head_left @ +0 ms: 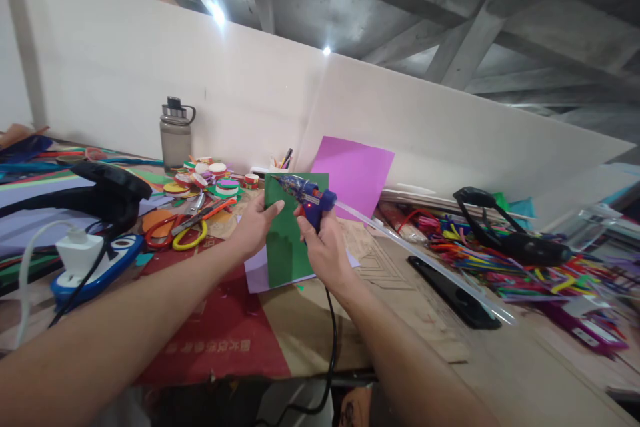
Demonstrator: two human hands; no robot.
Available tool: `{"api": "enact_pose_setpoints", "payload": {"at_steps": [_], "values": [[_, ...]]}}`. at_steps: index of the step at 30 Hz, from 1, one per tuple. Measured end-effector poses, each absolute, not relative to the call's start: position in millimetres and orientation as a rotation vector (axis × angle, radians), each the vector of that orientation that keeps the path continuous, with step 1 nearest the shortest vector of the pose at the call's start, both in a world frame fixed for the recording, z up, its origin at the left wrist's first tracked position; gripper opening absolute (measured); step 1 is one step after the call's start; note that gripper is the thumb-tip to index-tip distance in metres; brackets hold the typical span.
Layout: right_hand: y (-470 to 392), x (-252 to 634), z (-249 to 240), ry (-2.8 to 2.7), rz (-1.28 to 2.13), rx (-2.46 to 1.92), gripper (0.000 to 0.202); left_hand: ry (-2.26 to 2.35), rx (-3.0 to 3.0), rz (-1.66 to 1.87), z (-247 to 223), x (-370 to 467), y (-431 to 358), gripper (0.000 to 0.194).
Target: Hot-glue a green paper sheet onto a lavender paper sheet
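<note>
My right hand (325, 240) is wrapped round the grip of a blue hot glue gun (315, 203). A long clear glue stick (425, 257) sticks out of the gun's back end, and a black cord (333, 340) hangs from its handle. The nozzle points left, over the upper part of a green sheet of paper (290, 247). With thumb in front and fingers behind, my left hand (257, 227) pinches the green sheet by its left edge and holds it upright. Beneath it shows a pale lilac sheet (255, 273).
Scissors (190, 227) and tape rolls (217, 173) lie to the left, near a water bottle (176, 137) and a blue power strip (113, 263). A purple sheet (355, 177) leans on the wall. At right are a black phone (453, 290) and colourful pipe cleaners (465, 247).
</note>
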State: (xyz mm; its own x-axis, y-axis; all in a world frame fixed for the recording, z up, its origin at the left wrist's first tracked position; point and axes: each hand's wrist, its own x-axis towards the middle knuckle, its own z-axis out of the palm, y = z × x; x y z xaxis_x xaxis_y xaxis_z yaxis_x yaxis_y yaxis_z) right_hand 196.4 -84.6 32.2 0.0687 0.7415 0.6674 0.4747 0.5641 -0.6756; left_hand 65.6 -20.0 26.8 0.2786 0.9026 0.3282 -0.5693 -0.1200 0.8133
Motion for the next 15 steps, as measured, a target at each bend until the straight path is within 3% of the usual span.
{"api": "enact_pose_setpoints", "payload": {"at_steps": [15], "values": [[-84.9,201.2,38.9,-1.423,0.133,-1.152,0.018,0.355,1.058,1.322,27.9,65.5,-17.6,0.031]]}}
